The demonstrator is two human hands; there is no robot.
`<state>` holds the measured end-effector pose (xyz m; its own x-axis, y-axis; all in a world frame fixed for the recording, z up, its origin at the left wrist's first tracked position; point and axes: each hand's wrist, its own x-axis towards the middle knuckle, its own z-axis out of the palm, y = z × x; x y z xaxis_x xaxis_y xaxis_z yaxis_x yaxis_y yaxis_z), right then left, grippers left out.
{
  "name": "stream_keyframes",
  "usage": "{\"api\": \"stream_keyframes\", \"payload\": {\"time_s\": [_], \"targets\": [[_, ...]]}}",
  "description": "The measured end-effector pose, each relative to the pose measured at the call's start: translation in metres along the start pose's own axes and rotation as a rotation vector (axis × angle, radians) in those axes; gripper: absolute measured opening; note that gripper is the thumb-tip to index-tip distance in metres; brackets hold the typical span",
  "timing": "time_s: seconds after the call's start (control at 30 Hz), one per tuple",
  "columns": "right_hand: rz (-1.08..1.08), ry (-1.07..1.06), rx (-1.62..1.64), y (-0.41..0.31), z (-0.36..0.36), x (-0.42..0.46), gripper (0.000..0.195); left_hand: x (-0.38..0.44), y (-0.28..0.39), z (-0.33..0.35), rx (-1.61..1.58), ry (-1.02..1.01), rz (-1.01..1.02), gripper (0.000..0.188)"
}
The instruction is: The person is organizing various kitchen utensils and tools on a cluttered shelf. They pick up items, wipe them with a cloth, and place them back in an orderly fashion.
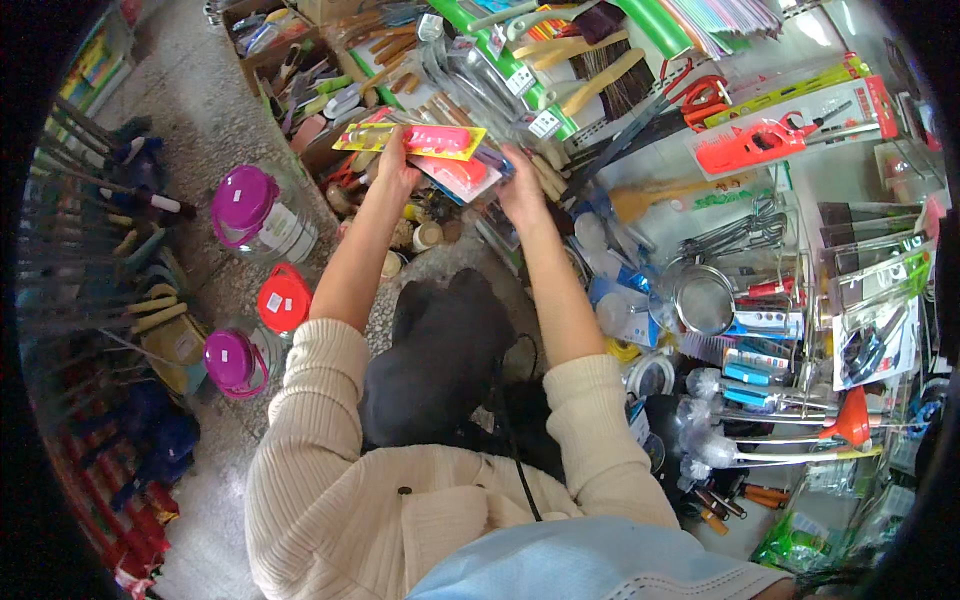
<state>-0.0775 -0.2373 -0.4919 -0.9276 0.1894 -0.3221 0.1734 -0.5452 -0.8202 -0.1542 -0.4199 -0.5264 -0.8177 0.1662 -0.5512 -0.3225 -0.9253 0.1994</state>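
Note:
My left hand grips a yellow-backed blister pack with a pink item inside, its thumb lying over the clear plastic. Beneath that pack, and partly covered by it, is a second carded pack with a red-orange item. My right hand is curled at the right end of these packs, around the edge of a blue and purple packaged piece. Its fingertips are partly hidden, so which packs it holds is not fully clear. Both hands are raised above cardboard boxes of small goods.
Wooden-handled brushes lie on the shelf ahead. Packaged lighters, a strainer and an orange funnel are at the right. Plastic jars with purple lids and a red lid stand on the floor at left.

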Motion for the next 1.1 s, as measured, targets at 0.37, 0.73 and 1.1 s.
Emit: {"api": "stream_keyframes", "payload": {"time_s": [0.37,0.73,1.1], "targets": [[-0.028,-0.003,-0.448,0.034,-0.022,-0.005,0.071,0.096,-0.015,-0.055,0.063,0.285,0.128,0.021],[-0.087,0.016,-0.684,-0.029,-0.103,-0.171,0.024,-0.08,-0.041,0.023,0.309,-0.043,0.141,0.046],[-1.217,0.336,-1.474,-0.319,0.009,-0.313,0.022,-0.313,-0.147,0.182,0.416,-1.08,0.328,0.02]]}}
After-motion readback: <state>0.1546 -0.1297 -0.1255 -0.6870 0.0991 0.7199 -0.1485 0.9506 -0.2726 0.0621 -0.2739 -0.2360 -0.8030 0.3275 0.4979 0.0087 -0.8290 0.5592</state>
